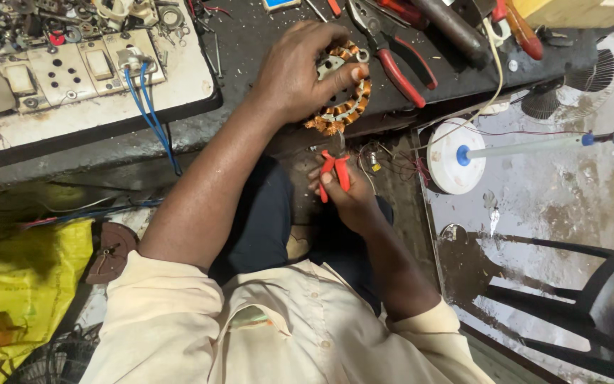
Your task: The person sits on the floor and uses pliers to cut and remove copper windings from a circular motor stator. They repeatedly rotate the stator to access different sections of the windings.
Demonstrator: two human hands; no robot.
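While the left hand (296, 71) clamps its fingers around a copper-wound motor stator (342, 89) at the front edge of the dark bench (250, 43), the right hand (346, 195) sits just below that edge, fingers closed on the red handles of a small pair of cutting pliers (335, 167). Its metal tip points up and meets the lowest copper winding of the stator. Just beside the stator, toward the bench's right end, lies 1 larger pair of red-handled pliers (392, 60). A white switchboard (87, 71) with 2 blue wires (152, 114) occupies the bench's left part. A white round fan part (445, 167) lies on the floor right of the hands, and a yellow bag (23, 284) sits at the lower left.
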